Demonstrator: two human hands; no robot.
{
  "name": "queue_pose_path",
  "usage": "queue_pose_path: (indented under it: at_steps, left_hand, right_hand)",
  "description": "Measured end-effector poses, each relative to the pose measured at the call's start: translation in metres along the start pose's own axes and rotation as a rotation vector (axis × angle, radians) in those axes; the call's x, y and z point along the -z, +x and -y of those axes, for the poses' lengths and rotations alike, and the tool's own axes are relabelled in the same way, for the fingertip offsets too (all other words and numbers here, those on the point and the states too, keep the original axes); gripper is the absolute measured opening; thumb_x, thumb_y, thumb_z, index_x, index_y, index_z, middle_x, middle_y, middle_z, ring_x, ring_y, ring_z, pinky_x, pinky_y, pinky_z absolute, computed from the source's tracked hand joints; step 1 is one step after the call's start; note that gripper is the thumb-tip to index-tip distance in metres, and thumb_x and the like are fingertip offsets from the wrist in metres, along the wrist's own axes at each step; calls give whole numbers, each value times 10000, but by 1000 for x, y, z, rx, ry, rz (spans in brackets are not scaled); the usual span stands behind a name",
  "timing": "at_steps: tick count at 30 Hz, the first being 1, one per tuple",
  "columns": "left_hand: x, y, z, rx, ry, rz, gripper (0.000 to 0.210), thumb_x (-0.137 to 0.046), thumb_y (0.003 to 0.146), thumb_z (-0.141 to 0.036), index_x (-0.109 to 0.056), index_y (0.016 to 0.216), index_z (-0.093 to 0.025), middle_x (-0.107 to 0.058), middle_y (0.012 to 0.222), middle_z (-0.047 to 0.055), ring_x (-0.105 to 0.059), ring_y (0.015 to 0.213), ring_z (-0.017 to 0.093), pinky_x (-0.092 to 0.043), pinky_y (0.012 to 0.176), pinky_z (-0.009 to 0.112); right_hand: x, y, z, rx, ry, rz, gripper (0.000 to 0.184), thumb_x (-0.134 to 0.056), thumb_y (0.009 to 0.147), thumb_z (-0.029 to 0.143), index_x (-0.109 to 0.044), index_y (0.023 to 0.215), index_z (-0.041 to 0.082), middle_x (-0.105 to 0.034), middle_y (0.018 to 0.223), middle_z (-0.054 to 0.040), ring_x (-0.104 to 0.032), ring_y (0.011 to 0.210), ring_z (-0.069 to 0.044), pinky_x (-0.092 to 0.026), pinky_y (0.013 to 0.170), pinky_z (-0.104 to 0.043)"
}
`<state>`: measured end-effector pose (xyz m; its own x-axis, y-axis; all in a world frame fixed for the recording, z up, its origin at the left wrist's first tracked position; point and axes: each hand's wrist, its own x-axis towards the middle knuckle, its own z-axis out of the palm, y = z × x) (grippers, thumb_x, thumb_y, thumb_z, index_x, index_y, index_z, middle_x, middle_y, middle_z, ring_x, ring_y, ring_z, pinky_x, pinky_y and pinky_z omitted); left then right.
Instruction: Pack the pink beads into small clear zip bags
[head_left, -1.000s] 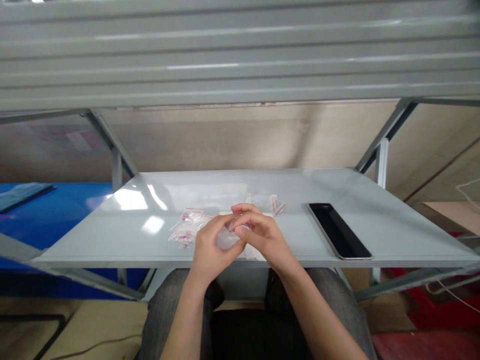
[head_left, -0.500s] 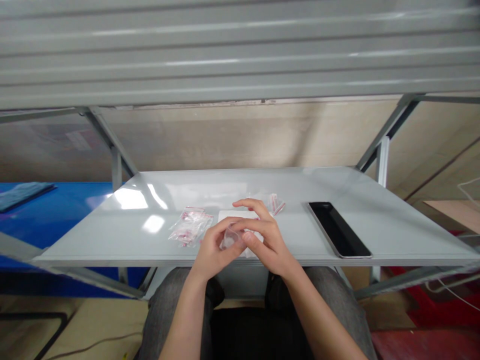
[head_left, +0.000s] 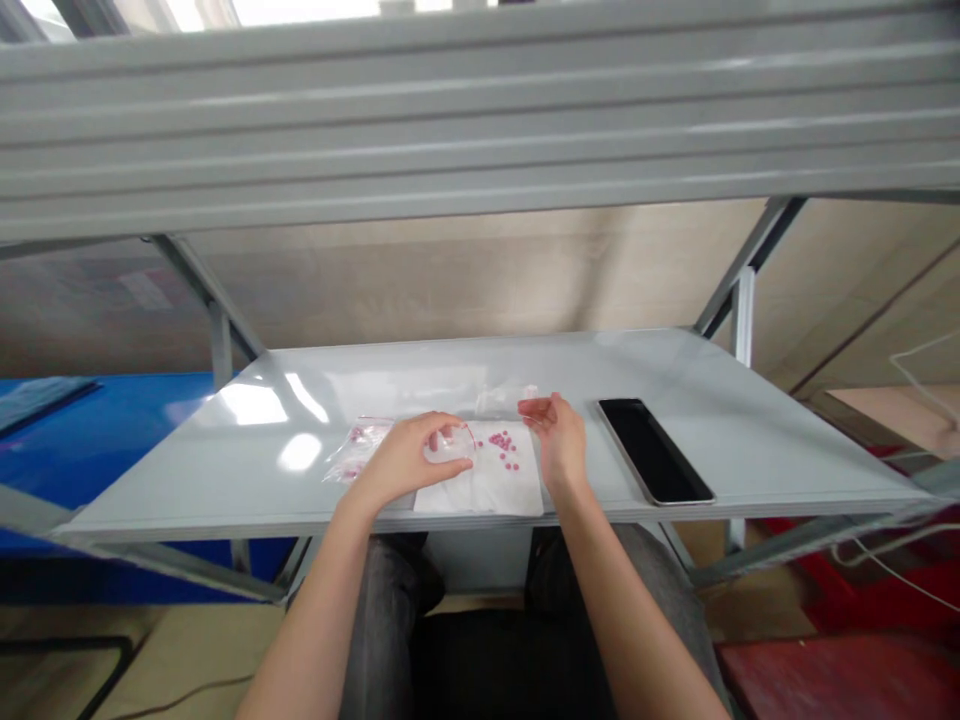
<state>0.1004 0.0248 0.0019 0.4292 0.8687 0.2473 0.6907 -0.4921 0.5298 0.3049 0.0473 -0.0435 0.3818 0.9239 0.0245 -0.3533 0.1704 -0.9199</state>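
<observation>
My left hand (head_left: 405, 458) curls its thumb and fingers round a small clear zip bag (head_left: 454, 448) with a red edge. The bag is held over the left part of a white paper sheet (head_left: 480, 493). Several small pink tablet-like discs (head_left: 500, 441) lie on the sheet, to the right of the bag. Beside the sheet's right edge is my right hand (head_left: 562, 445), its fingers stretched out and nothing visible in them. A pile of clear bags (head_left: 352, 448) with pink bits in them lies left of my left hand, which hides part of the pile.
Clear plastic bags (head_left: 499, 400) lie behind the sheet, partly behind my right hand. A flat black tablet-like object (head_left: 656, 452) with a light rim lies to the right on the grey table (head_left: 247, 480). A ribbed grey shelf (head_left: 480, 130) overhangs the table.
My hands have parted: the left has kept the small bag, the right has moved off to the right and opened. The pink discs on the sheet are now exposed. The camera view has shifted slightly.
</observation>
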Motion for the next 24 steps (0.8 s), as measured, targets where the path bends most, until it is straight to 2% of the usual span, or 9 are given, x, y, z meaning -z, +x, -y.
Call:
queue_pose_path:
  at_steps: [2, 5, 14, 24]
  left_hand:
    - [-1, 8, 3, 3, 124, 75, 427, -713, 725, -462, -677, 1064, -205, -711, 953, 58, -640, 827, 231, -495, 747, 336]
    - [-3, 12, 5, 16, 252, 141, 477, -677, 741, -528, -681, 1082, -195, -705, 965, 75, -647, 845, 254, -486, 758, 345]
    - [-2, 14, -3, 80, 439, 268, 526, -624, 770, -574, -681, 1077, -151, -658, 1018, 116, -652, 914, 282, -477, 818, 348]
    - [-2, 18, -7, 104, 568, 306, 508, -613, 755, -585, -696, 1032, -168, -679, 1001, 117, -666, 873, 291, -474, 768, 344]
  right_hand:
    - [1, 2, -4, -63, 51, -32, 365, -516, 756, 519, -612, 615, 197, -679, 717, -88, -629, 729, -217, -493, 706, -346]
    - [-2, -1, -5, -53, 25, 17, 370, -510, 772, 517, -616, 625, 194, -686, 720, -90, -634, 731, -215, -496, 688, -334]
    - [-8, -5, -9, -40, -50, 70, 372, -520, 761, 490, -631, 572, 190, -677, 692, -81, -607, 694, -191, -464, 605, -288]
    - [-9, -6, -12, -30, -101, 71, 352, -515, 764, 457, -626, 561, 192, -666, 664, -69, -591, 679, -190, -447, 567, -275]
